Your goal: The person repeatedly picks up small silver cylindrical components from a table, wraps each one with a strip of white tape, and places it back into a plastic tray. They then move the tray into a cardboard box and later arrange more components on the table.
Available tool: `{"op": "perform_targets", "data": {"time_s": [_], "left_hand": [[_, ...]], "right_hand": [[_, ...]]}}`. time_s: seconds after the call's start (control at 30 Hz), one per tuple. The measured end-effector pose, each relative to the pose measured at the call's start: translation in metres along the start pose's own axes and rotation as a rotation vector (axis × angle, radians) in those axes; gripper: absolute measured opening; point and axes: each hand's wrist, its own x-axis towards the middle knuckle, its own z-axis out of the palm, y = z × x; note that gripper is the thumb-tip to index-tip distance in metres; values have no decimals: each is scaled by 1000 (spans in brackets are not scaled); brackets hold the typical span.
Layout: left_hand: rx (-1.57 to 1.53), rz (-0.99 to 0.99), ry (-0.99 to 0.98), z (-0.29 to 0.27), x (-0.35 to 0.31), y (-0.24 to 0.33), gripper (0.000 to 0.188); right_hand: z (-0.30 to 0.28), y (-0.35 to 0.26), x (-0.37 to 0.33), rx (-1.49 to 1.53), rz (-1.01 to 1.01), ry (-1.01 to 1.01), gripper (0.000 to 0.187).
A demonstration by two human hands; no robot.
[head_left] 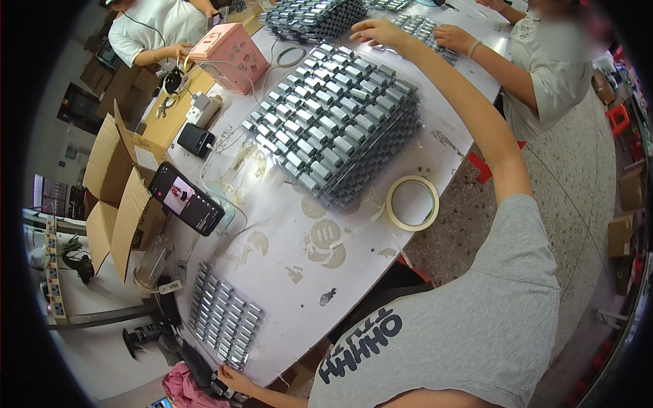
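My left hand (232,378) is at the near corner of a clear plastic tray (224,319) filled with rows of small silvery metal cylinders. Its fingers are closed at the tray's edge. My right arm reaches far across the table, and my right hand (378,32) hangs with fingers stretched out beyond a tall stack of similar trays (333,115); nothing shows in it. Another tray of cylinders (418,30) lies just past that hand, near a co-worker's hand (452,39).
A roll of tape (412,202) lies at the table edge. A lit phone (186,198) leans by an open cardboard box (129,197). Cables run past a black device (196,140) to a pink box (230,58). Another tray stack (313,19) stands farther off, with another person (160,30) nearby.
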Motion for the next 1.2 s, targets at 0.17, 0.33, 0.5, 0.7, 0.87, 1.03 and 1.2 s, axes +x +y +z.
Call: {"op": "perform_targets", "data": {"time_s": [0.17,0.33,0.5,0.7,0.87,1.03,1.2], "left_hand": [[101,-25,-15,-7,3,10,31],[159,4,35,2,2,13,28],[132,70,39,3,0,5,25],[105,94,26,4,-3,6,26],[124,95,18,4,8,-4,33],[163,213,42,3,10,1,30],[132,106,100,11,4,1,29]], "right_hand": [[4,-38,-56,-395,-257,151,27],[12,-37,-85,-1036,-295,84,39],[11,-28,-76,-989,-244,101,41],[11,-29,-86,-948,-278,122,40],[12,-45,-108,-964,-433,271,39],[98,-126,-197,-623,-635,245,25],[240,-146,-306,-212,-518,-268,13]]}}
